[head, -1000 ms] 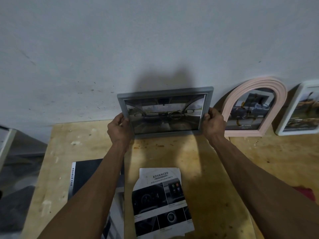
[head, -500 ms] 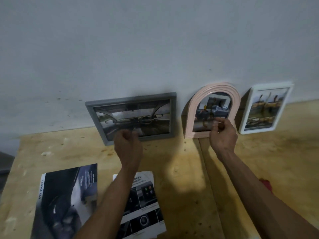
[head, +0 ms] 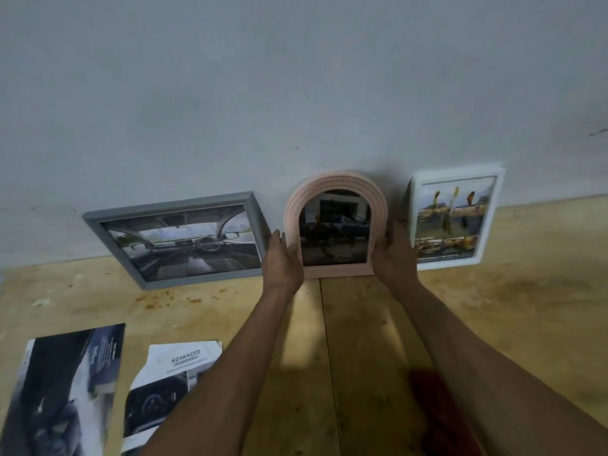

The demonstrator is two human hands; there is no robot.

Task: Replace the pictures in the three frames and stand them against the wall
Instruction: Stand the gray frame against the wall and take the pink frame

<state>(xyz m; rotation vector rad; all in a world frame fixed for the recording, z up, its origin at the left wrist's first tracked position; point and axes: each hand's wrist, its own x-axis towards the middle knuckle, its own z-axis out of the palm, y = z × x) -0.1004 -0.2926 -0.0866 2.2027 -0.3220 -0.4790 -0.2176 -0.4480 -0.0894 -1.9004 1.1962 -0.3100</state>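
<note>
The pink arched frame (head: 335,230) stands at the back edge of the desk (head: 493,311), upright on its flat base with its long axis vertical and its arch leaning on the wall (head: 296,93). It sits directly ahead of the person, between both hands, so neither arm is clearly nearer. The left hand (head: 282,258) lies flat against the frame's left side with its fingers straight, pressing rather than curling round it. The right hand (head: 396,255) cups the right side low down, fingers bent around the edge in what looks like a light grip. Any coming adjustment looks likely to be a small square-up or a push back toward the wall, and both hands are already placed for it. To the left, the grey rectangular frame (head: 177,240) leans on the wall with its long axis along the back edge, its right end near the left hand. To the right, the white frame (head: 455,218) stands upright just beside the right hand. All three frames hold pictures. The desk is bare, stained plywood with a seam running toward the person; two printed car brochures (head: 65,390) lie near its front left corner, and a blurred red object (head: 437,413) shows under the right forearm.
</note>
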